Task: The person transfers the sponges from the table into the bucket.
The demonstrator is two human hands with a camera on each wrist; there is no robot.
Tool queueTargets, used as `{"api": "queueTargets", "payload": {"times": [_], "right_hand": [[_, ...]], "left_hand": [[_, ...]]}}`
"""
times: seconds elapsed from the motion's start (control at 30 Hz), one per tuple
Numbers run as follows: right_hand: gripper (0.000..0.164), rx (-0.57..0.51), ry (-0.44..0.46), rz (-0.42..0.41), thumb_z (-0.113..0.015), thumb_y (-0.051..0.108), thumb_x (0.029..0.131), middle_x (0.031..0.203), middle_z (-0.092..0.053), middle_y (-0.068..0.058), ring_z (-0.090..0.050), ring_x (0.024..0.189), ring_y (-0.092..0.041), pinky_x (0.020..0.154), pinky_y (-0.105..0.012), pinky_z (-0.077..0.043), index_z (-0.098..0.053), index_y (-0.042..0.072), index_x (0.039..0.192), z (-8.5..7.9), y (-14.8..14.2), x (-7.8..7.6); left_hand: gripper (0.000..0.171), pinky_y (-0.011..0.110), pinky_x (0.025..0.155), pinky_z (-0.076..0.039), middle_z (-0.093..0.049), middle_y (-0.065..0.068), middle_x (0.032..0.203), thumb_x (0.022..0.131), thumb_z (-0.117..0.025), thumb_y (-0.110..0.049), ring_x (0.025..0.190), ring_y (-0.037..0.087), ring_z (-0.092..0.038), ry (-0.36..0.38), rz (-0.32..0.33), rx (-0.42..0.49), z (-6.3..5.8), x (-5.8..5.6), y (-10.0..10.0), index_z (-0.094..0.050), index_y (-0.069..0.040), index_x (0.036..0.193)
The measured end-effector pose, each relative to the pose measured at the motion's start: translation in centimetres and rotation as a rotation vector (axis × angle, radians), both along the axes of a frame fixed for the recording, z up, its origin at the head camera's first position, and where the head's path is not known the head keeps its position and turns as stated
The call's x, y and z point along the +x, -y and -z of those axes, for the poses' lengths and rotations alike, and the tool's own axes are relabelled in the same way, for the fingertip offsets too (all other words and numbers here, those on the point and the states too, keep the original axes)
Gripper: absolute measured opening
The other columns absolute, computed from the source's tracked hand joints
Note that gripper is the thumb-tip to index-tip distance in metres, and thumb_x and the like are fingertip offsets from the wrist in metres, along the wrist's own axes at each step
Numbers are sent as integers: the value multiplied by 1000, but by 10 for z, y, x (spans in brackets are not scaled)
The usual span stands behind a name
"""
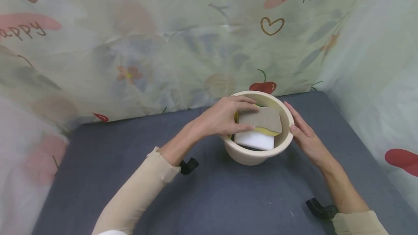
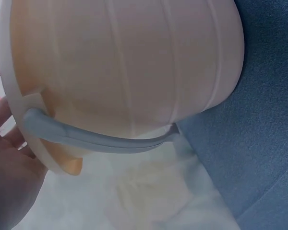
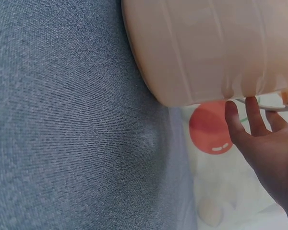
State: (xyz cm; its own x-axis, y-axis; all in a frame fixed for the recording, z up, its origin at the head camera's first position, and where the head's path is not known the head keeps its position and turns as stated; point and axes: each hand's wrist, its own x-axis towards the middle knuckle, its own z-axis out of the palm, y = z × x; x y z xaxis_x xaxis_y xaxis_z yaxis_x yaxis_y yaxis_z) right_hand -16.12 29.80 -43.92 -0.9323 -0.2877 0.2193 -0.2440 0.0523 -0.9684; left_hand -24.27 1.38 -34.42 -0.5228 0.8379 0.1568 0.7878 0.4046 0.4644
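Observation:
A beige bucket [image 1: 249, 159] stands upright at the back of the dark table, right of the middle. Inside, a sponge [image 1: 261, 117] with a grey-brown top and yellow underside lies above a white block [image 1: 254, 140]. My left hand [image 1: 225, 117] reaches over the left rim and grips the sponge's left part, thumb at its near edge and fingers at its far edge. At the right rim, my right hand [image 1: 305, 133] holds the bucket, with its fingers against the outer wall. A grey handle [image 2: 101, 139] hangs along the bucket's side in the left wrist view.
The bucket stands on a dark blue-grey cloth-covered surface [image 1: 209, 191]. Behind it hangs a printed curtain [image 1: 183, 64], and another pale sheet [image 1: 385, 82] borders the right side. Dark wrist-worn devices [image 1: 189, 166] show below both forearms.

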Motion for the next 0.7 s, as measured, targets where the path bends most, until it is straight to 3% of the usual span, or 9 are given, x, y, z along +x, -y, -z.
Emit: {"api": "queueTargets", "payload": {"times": [0.53, 0.7], "right_hand": [[58, 8, -14, 11, -36, 9, 108, 166, -13, -4, -22, 144, -6, 102, -12, -34, -15, 17, 161, 2, 4, 0], [57, 101, -89, 110, -42, 12, 107, 165, -18, -5, -22, 146, -6, 104, -11, -30, -22, 17, 159, 2, 2, 0]], "left_hand": [[53, 32, 110, -33, -51, -1, 145, 90, -71, -44, 137, 11, -40, -54, -2, 30, 5, 3, 10, -62, -22, 137], [55, 37, 111, -34, -50, 1, 147, 90, -70, -45, 138, 15, -41, -52, -9, 55, 5, 4, 15, -60, -21, 139]]}}
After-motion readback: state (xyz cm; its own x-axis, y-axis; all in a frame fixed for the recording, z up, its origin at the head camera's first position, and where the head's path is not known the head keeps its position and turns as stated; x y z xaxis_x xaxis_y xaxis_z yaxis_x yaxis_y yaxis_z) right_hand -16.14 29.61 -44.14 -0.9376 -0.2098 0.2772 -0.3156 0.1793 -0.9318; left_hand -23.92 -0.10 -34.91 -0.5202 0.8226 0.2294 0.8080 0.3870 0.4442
